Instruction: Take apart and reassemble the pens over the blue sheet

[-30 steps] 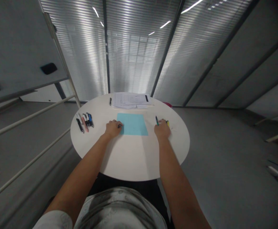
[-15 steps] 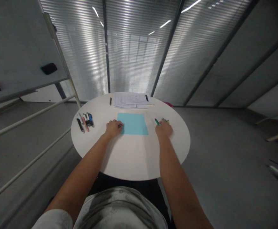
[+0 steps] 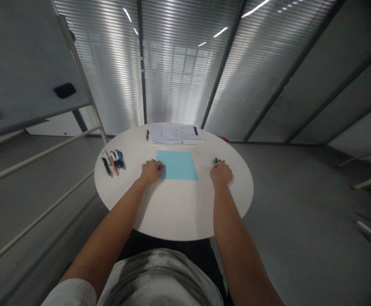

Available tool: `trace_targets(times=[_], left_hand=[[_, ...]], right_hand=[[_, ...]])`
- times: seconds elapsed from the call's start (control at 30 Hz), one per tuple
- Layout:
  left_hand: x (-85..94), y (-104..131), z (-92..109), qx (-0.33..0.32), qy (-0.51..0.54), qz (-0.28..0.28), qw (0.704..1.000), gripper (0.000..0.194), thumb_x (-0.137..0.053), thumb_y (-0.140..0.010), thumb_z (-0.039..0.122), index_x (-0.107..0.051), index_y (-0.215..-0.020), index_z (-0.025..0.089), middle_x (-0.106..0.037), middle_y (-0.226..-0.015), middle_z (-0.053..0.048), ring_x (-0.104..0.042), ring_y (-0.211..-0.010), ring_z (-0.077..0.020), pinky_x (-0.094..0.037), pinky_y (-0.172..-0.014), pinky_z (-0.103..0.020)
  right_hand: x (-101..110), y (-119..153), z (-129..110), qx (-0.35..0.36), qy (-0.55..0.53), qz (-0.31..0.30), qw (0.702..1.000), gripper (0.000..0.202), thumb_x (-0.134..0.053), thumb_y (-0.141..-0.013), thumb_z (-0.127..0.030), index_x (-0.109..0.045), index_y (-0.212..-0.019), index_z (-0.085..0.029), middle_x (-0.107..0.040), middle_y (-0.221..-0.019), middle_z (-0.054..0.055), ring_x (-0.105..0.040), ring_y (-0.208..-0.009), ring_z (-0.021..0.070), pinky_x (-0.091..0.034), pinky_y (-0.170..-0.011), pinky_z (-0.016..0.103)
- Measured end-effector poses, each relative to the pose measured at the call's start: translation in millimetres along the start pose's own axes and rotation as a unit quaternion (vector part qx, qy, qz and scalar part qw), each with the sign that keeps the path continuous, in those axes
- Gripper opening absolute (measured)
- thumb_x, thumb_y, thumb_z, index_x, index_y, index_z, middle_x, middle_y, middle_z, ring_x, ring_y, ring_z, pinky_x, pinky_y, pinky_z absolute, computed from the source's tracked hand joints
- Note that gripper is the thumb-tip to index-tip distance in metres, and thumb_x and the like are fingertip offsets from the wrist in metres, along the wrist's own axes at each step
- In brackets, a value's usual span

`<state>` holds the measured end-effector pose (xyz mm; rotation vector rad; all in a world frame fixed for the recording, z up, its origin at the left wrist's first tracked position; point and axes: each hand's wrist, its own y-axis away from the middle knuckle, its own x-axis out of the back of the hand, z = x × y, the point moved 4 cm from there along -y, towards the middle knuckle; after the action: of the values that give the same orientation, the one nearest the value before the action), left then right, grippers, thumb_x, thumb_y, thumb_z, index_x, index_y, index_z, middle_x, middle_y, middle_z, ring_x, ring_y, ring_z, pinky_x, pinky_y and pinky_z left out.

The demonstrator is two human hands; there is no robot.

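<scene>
A light blue sheet of paper lies on the round white table. At its left edge rests my left hand, fingers curled around a small dark object too small to name. My right hand is on the table to the right of the sheet, its fingers closed and bent down. Just beyond its knuckles show the ends of a cluster of small dark, green and yellow items, probably pens. Whether my right fingers grip one of them is hidden by the hand.
Several pens and markers lie in a group at the table's left. A stack of printed papers is at the far edge, with a dark pen beside it. A whiteboard stand stands on the left.
My right hand has moved slightly right. The green pen that stuck out to its left no longer shows there. My left hand and the blue sheet stay in place.
</scene>
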<state>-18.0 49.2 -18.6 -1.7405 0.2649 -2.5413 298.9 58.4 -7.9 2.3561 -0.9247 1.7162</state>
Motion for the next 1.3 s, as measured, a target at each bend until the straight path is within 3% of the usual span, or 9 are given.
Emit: trace_targets(times=[0.57, 0.73, 0.83, 0.97, 1.07, 1.3], left_hand=[[2.4, 0, 1, 0.003, -0.005, -0.007, 1.0, 0.031, -0.048, -0.081, 0.03, -0.066, -0.105, 0.032, -0.061, -0.108, -0.006, -0.052, -0.104, -0.0282, -0.038, -0.09, -0.044], [6.7, 2, 4, 0.011, -0.004, -0.013, 1.0, 0.032, -0.046, -0.081, 0.03, -0.066, -0.106, 0.031, -0.061, -0.109, -0.007, -0.052, -0.105, -0.0272, -0.038, -0.091, -0.043], [10.6, 3, 7, 0.012, -0.001, -0.01, 1.0, 0.031, -0.047, -0.081, 0.03, -0.067, -0.104, 0.031, -0.061, -0.109, -0.008, -0.052, -0.105, -0.0275, -0.038, -0.091, -0.043], [13.4, 4, 10, 0.017, 0.003, -0.019, 1.0, 0.032, -0.047, -0.081, 0.03, -0.068, -0.105, 0.029, -0.061, -0.111, -0.008, -0.052, -0.106, -0.0277, -0.038, -0.092, -0.042], [14.4, 5, 12, 0.023, 0.003, -0.012, 1.0, 0.031, -0.047, -0.081, 0.029, -0.068, -0.104, 0.029, -0.062, -0.11, -0.008, -0.052, -0.106, -0.027, -0.038, -0.092, -0.042], [28.5, 6, 7, 0.067, -0.022, 0.073, 0.995, 0.028, -0.046, -0.082, 0.028, -0.069, -0.098, 0.026, -0.062, -0.109, -0.009, -0.05, -0.108, -0.0284, -0.032, -0.094, -0.045]], right_hand=[[8, 0, 2, -0.014, -0.015, 0.055, 0.998, 0.024, -0.05, -0.078, -0.023, -0.069, -0.092, -0.017, -0.066, -0.092, 0.013, -0.061, -0.091, 0.0251, -0.044, -0.078, 0.034], [16, 5, -15, 0.026, -0.054, 0.074, 0.995, 0.023, -0.046, -0.079, -0.022, -0.066, -0.092, -0.016, -0.066, -0.095, 0.012, -0.059, -0.09, 0.0229, -0.042, -0.081, 0.032], [10, 20, -41, 0.131, -0.11, 0.032, 0.985, 0.023, -0.044, -0.082, -0.022, -0.063, -0.093, -0.016, -0.066, -0.092, 0.01, -0.059, -0.09, 0.0202, -0.041, -0.083, 0.03], [-7, 46, -72, 0.256, -0.152, -0.086, 0.951, 0.017, -0.047, -0.083, -0.022, -0.063, -0.089, -0.021, -0.068, -0.092, 0.004, -0.059, -0.088, 0.0162, -0.042, -0.081, 0.026], [-16, 58, -78, 0.29, -0.128, -0.156, 0.935, 0.015, -0.052, -0.082, -0.023, -0.065, -0.088, -0.023, -0.069, -0.092, 0.001, -0.06, -0.086, 0.0147, -0.041, -0.078, 0.024], [-19, 54, -74, 0.288, -0.137, -0.186, 0.929, 0.017, -0.052, -0.083, -0.023, -0.067, -0.091, -0.022, -0.069, -0.091, 0.0, -0.061, -0.083, 0.0142, -0.041, -0.073, 0.023]])
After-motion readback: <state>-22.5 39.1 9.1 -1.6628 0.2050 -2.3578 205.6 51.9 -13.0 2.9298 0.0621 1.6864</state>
